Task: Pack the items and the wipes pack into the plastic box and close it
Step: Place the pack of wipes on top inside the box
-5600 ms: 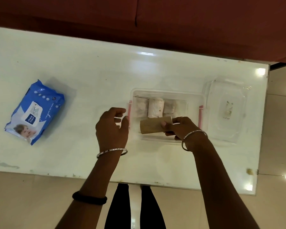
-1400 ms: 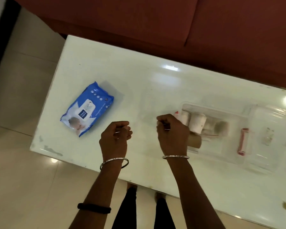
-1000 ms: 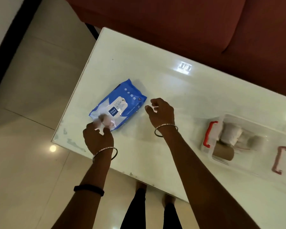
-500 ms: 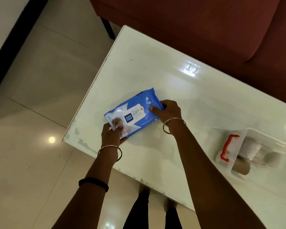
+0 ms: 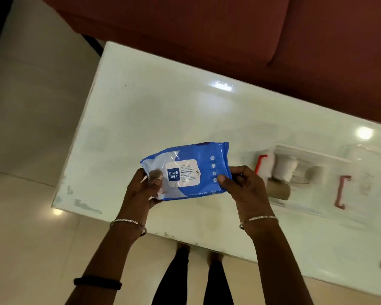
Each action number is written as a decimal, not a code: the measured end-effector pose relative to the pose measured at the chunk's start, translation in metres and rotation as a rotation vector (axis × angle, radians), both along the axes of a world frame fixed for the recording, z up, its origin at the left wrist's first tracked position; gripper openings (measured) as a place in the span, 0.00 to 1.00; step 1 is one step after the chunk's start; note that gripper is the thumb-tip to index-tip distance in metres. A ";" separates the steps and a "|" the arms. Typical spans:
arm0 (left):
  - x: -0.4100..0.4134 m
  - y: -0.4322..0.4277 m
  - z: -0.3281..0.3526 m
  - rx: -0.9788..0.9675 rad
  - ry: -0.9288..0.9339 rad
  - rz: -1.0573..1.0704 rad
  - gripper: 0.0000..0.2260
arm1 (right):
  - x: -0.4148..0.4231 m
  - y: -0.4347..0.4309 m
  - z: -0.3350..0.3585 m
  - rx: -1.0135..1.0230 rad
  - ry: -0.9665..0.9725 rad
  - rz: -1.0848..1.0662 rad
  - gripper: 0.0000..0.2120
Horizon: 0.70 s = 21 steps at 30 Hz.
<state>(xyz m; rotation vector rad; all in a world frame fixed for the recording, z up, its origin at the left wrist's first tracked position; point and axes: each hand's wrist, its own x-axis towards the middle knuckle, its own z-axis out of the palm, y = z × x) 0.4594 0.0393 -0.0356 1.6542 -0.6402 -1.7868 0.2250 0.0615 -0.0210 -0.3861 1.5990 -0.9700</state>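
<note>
Both hands hold the blue wipes pack [image 5: 191,170] up above the white worktop [image 5: 163,119], label side up: left hand [image 5: 141,190] has its grip clamped on the pack's left end, right hand [image 5: 246,188] on its right end w/ thumb on top. Clear plastic box [image 5: 317,208] w/ red handles sits open on the worktop to the right, apart from the pack, w/ a white roll [image 5: 285,169] and a cardboard tube [image 5: 278,191] inside.

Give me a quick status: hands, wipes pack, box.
Left hand and right hand each grip an end of the wipes pack. Plastic box open, rolls inside. Nothing between pack and box.
</note>
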 end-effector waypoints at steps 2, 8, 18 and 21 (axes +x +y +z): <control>-0.023 -0.004 0.013 -0.046 0.041 -0.085 0.13 | -0.025 0.015 0.015 -0.022 0.012 -0.063 0.11; -0.116 -0.011 0.041 -0.144 0.058 -0.318 0.08 | -0.097 0.061 0.052 -0.082 0.024 -0.281 0.20; -0.264 0.001 0.027 -0.190 -0.393 -0.510 0.14 | -0.199 0.093 0.015 0.113 0.245 -0.503 0.15; -0.278 0.002 0.018 -0.228 -0.503 -0.584 0.14 | -0.215 0.085 -0.002 0.156 0.338 -0.455 0.15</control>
